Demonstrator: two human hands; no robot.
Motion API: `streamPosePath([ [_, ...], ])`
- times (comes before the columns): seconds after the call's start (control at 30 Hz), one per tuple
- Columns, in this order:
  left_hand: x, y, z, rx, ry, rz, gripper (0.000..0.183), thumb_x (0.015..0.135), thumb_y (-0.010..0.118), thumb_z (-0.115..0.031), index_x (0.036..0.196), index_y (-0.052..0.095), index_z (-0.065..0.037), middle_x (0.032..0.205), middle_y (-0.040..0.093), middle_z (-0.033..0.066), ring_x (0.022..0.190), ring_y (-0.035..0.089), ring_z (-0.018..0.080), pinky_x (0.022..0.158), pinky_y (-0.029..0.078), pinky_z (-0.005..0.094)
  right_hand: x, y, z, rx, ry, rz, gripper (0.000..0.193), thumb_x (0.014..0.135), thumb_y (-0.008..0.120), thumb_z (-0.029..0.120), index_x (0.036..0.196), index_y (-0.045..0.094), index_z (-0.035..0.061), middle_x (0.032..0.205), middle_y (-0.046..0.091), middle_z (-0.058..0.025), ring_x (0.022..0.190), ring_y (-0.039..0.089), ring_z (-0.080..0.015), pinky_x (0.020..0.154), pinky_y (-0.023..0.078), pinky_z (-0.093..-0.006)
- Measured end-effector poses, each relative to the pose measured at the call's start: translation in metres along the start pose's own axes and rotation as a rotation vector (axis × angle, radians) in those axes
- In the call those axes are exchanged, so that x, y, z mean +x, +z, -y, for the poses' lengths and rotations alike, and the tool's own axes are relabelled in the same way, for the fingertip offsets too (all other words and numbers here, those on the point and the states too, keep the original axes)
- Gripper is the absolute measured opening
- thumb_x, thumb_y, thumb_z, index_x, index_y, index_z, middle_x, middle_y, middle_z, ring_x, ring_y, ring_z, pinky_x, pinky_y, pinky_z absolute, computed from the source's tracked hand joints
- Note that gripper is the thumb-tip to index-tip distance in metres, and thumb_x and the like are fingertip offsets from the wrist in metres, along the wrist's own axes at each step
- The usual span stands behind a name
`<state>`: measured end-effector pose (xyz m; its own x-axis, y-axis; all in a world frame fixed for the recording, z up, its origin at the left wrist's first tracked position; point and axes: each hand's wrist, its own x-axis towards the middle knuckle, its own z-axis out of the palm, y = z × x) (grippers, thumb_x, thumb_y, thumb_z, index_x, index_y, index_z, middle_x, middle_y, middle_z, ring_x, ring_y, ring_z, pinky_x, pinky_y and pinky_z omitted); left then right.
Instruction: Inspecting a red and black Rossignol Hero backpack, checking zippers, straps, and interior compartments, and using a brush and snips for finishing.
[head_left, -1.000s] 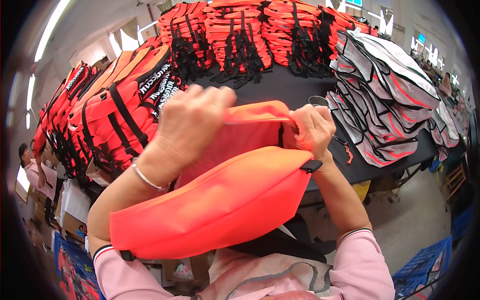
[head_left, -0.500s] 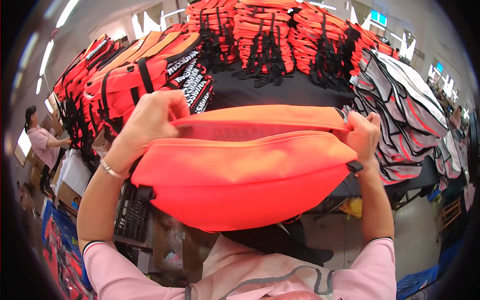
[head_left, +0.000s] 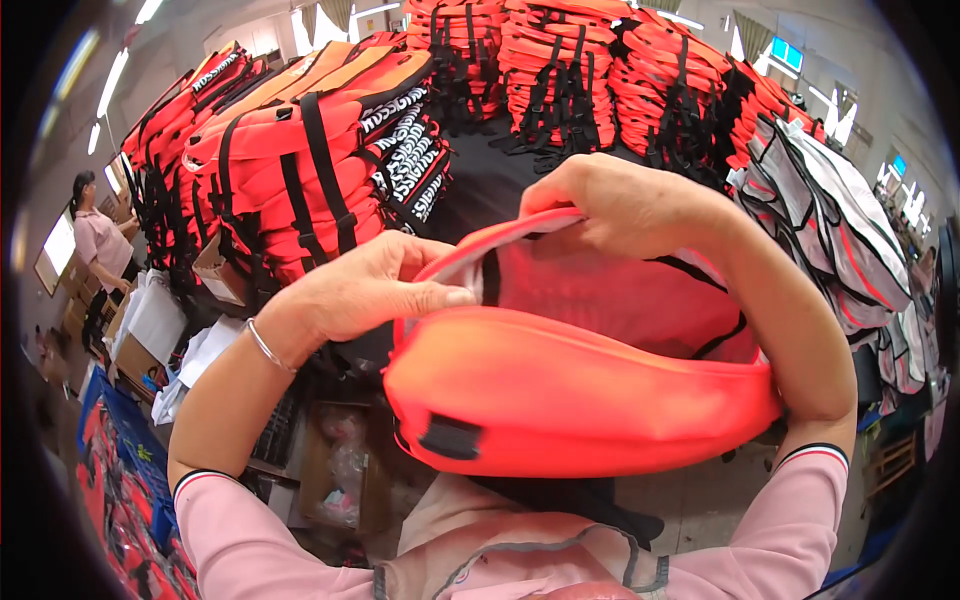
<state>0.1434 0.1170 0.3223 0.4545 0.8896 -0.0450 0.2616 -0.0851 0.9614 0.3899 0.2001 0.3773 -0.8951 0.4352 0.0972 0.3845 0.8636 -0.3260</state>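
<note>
A bright orange-red zippered bag (head_left: 580, 400) hangs in front of me, its mouth gaping so the pale pinkish lining shows. My left hand (head_left: 365, 288) pinches the left end of the opening, thumb inside the rim and fingers outside. Reaching across from the right, my right hand (head_left: 615, 205) grips the far rim of the same bag; its fingertips are partly hidden behind the fabric. A black patch (head_left: 450, 437) sits at the bag's lower left end. Black binding runs along the inside seams.
Stacked orange-red bags with black straps (head_left: 300, 160) rise at the left, and more piles (head_left: 560, 70) stand behind. Grey-and-white bags (head_left: 820, 220) are heaped at the right. A black tabletop (head_left: 480, 180) lies between. Cardboard box (head_left: 340, 470) below; a person in pink (head_left: 98, 235) stands far left.
My right hand has moved from the bag's right end leftward to the far rim. The bag has turned and its mouth is wider. My left hand has shifted right and down along the opening.
</note>
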Motion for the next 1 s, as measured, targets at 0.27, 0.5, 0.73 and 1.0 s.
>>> streamPosePath([
  [0.27, 0.005, 0.0, 0.013, -0.326, 0.117, 0.115, 0.021, 0.094, 0.067, -0.024, 0.093, 0.064, -0.003, 0.076, 0.055, -0.0057, 0.065, 0.045, 0.0019, 0.058, 0.038, 0.0204, 0.025, -0.004, 0.009, 0.268, 0.134, 0.072, 0.02, 0.084, 0.07, 0.02, 0.086, 0.069, 0.0003, 0.067, 0.059, 0.0024, 0.067, 0.051, -0.0046, 0.06, 0.04, -0.0255],
  [0.5, 0.007, -0.021, -0.007, 0.756, 0.338, -0.303, 0.015, 0.075, 0.074, -0.01, 0.081, 0.064, -0.001, 0.063, 0.06, 0.014, 0.058, 0.061, 0.0157, 0.056, 0.047, 0.0315, 0.026, 0.007, 0.009, 0.255, 0.064, -0.037, 0.025, 0.08, 0.075, 0.019, 0.079, 0.063, -0.0029, 0.066, 0.059, 0.0002, 0.066, 0.05, -0.0044, 0.058, 0.042, -0.029],
  [0.73, 0.02, -0.024, 0.027, 1.38, 0.99, -0.972, 0.013, 0.079, 0.064, -0.012, 0.09, 0.066, -0.006, 0.071, 0.058, 0.0042, 0.063, 0.061, 0.0216, 0.056, 0.046, 0.0335, 0.017, 0.036, 0.026, -0.3, -0.115, -0.546, 0.019, 0.073, 0.071, 0.01, 0.086, 0.061, 0.001, 0.083, 0.062, -0.0135, 0.08, 0.065, -0.0353, 0.069, 0.053, -0.0418],
  [1.0, 0.026, -0.009, 0.024, 1.205, 1.023, -0.96, 0.019, 0.076, 0.074, -0.012, 0.092, 0.067, -0.006, 0.069, 0.057, 0.0046, 0.061, 0.06, 0.0214, 0.056, 0.048, 0.0336, 0.041, 0.022, 0.04, -0.354, 0.048, -0.427, 0.024, 0.068, 0.063, -0.003, 0.091, 0.058, 0.0005, 0.093, 0.062, -0.0147, 0.089, 0.063, -0.037, 0.073, 0.052, -0.0439],
])
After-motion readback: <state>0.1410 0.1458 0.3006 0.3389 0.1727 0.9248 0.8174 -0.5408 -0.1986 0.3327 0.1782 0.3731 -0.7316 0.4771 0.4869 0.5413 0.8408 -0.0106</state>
